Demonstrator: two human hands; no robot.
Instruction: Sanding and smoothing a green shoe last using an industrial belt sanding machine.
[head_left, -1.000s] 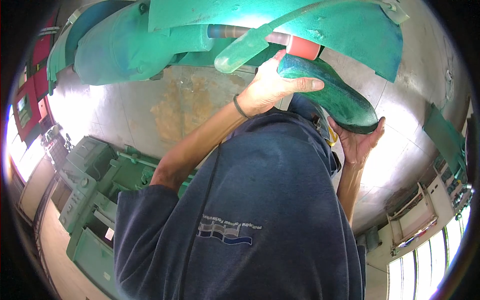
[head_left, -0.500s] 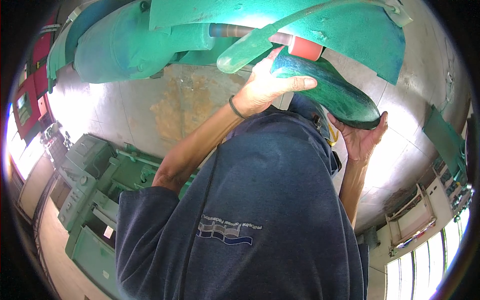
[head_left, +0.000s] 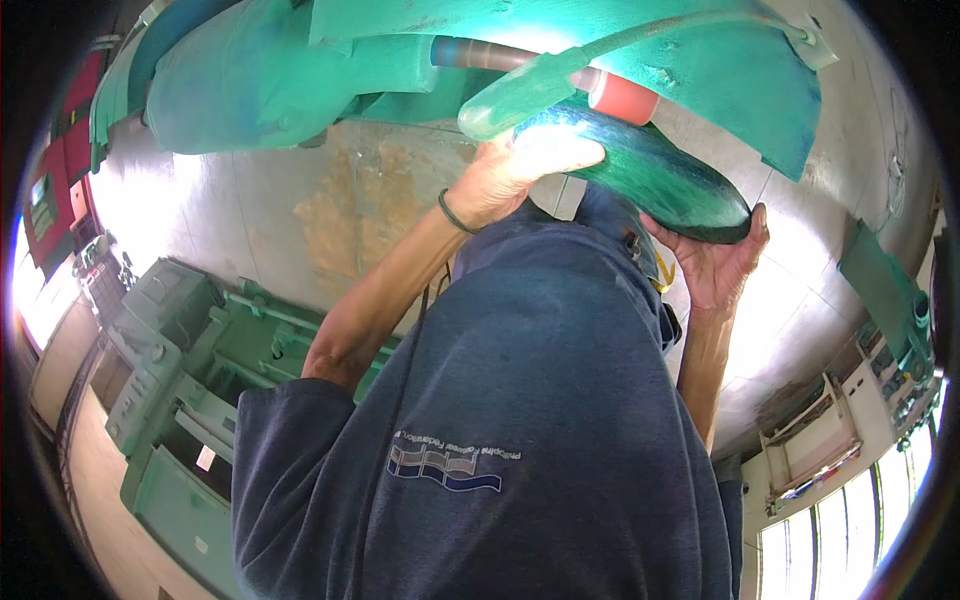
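I hold a curved green piece (head_left: 640, 175) up against the machine (head_left: 330, 70) above me, one hand at each end. My left hand (head_left: 515, 170) grips its near, upper end: the fingers are wrapped over the top of the piece, closed on it, with the thumb lying along the bright glossy surface. A dark band (head_left: 452, 212) sits around that wrist. My right hand (head_left: 715, 260) cups the lower, pointed end from beneath, palm up, fingers curled up around the far edge and touching it; the grip there is looser, more a cradle than a clamp.

The piece is dark green and shiny, tilted, its high end just under a pale green handle (head_left: 520, 95) and a red roller (head_left: 622, 98) on a metal shaft (head_left: 480, 55). Whether the piece touches the roller I cannot tell. A large green guard (head_left: 720, 70) arches over all of it.

My blue shirt (head_left: 520, 430) fills the lower middle of the view. To my left stand pale green machines (head_left: 170, 340) on a grey floor (head_left: 300, 200).
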